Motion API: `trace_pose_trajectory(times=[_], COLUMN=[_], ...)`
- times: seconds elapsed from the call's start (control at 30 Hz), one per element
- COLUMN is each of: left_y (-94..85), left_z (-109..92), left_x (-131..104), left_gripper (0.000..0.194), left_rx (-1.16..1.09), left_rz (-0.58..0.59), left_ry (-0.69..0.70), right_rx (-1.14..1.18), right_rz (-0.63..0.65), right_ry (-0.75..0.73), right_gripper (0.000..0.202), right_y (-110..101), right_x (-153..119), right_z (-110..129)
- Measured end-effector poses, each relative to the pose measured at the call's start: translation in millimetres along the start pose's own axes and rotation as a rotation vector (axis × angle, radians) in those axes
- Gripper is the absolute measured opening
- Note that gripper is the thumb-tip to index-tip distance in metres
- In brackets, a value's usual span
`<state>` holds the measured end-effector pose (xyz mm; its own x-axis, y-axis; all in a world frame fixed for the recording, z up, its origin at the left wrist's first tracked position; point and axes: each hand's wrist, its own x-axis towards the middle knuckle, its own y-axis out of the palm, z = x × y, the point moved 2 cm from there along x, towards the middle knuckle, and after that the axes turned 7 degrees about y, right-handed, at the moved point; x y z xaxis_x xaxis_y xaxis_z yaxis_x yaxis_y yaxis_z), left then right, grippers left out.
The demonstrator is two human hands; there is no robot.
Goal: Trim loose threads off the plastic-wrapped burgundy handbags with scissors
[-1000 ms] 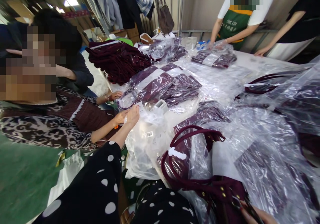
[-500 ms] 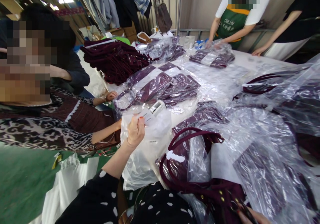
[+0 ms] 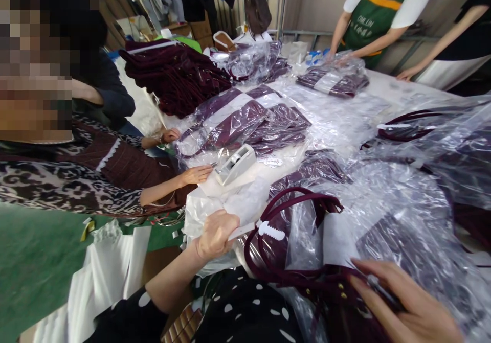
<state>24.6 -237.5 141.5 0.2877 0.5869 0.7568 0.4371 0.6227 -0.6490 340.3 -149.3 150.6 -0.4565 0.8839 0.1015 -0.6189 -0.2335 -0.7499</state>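
Observation:
My left hand [image 3: 218,234] is closed, pinching a small white paper tag [image 3: 241,231] beside the handles of a maroon bag [image 3: 330,307]. A white plastic tie with a toothed edge [image 3: 271,230] gathers the looped handles [image 3: 251,266]. Over the bag's front, by its brass-coloured studs, my right hand [image 3: 416,297] is closed around a slim dark tool with a metallic part [image 3: 383,289]; its kind is unclear. White tissue [image 3: 339,243] and clear plastic wrap [image 3: 406,200] cover part of the bag and the bags behind it.
A tape dispenser [image 3: 236,164] stands left of centre, a co-worker's hand [image 3: 197,174] at its end. Wrapped maroon bags [image 3: 245,115] lie beyond, near a pile of unwrapped ones [image 3: 174,77]. Another person's hands handle a wrapped bag [image 3: 333,79] at the far side.
My left hand has come down and right from near the tape dispenser, carrying the white tag toward the handles. My right hand has risen further into view with the dark tool.

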Motion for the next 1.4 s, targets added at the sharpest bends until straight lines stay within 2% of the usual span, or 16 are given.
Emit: trace_pose_trajectory(times=[0.1, 0.2, 0.3, 0.37, 0.4, 0.5, 0.57, 0.63, 0.7, 0.77, 0.87, 0.97, 1.03, 1.13, 1.27, 1.4], left_y=[3.3, 8.5, 11.8, 7.4, 3.2, -12.6, -22.2, -27.2, -22.3, -7.7, 23.3, 47.5, 53.3, 48.5, 33.7, 18.2], left_z=[9, 48, 98, 113, 113, 80, 37, -10, -51, -76, -75, -49, -31, -10, 8, 21], left_x=[-9, -11, -7, -10, -17, -60, -104, -148, -181, -199, -202, -193, -182, -154, -109, -64], left_gripper=[0.015, 0.014, 0.019, 0.021, 0.021, 0.022, 0.028, 0.035, 0.035, 0.03, 0.033, 0.028, 0.024, 0.018, 0.013, 0.014], left_rx=[0.118, 0.311, 0.36, 0.35, 0.324, 0.173, 0.094, 0.0, -0.22, -0.519, -0.808, -0.775, -0.736, -0.852, -1.047, -1.195], left_rz=[-0.07, -0.164, -0.172, -0.18, -0.172, -0.089, -0.061, -0.134, -0.181, -0.252, -0.439, -0.645, -0.771, -0.939, -1.13, -1.219], left_ry=[-0.144, -0.373, -0.509, -0.546, -0.584, -0.885, -1.226, -1.587, -1.876, -2.065, -2.07, -1.955, -1.911, -1.795, -1.696, -1.716], right_rx=[0.096, 0.213, 0.27, 0.272, 0.273, 0.283, 0.271, 0.254, 0.252, 0.264, 0.263, 0.245, 0.262, 0.32, 0.436, 0.556], right_rz=[0.021, 0.097, 0.157, 0.207, 0.231, 0.252, 0.245, 0.26, 0.294, 0.332, 0.391, 0.466, 0.522, 0.537, 0.423, 0.348], right_ry=[-0.149, -0.244, -0.252, -0.245, -0.244, -0.256, -0.26, -0.271, -0.302, -0.333, -0.351, -0.337, -0.286, -0.076, 0.259, 0.369], right_gripper=[0.017, 0.013, 0.011, 0.012, 0.013, 0.016, 0.019, 0.021, 0.024, 0.026, 0.025, 0.019, 0.016, 0.014, 0.017, 0.035], right_y=[20, 57, 90, 104, 108, 113, 114, 115, 119, 124, 132, 143, 155, 177, 202, 215], right_x=[59, 98, 107, 101, 96, 81, 72, 64, 57, 52, 47, 42, 37, 30, 30, 42], right_z=[51, 89, 101, 99, 97, 88, 84, 82, 82, 85, 96, 110, 118, 119, 112, 116])
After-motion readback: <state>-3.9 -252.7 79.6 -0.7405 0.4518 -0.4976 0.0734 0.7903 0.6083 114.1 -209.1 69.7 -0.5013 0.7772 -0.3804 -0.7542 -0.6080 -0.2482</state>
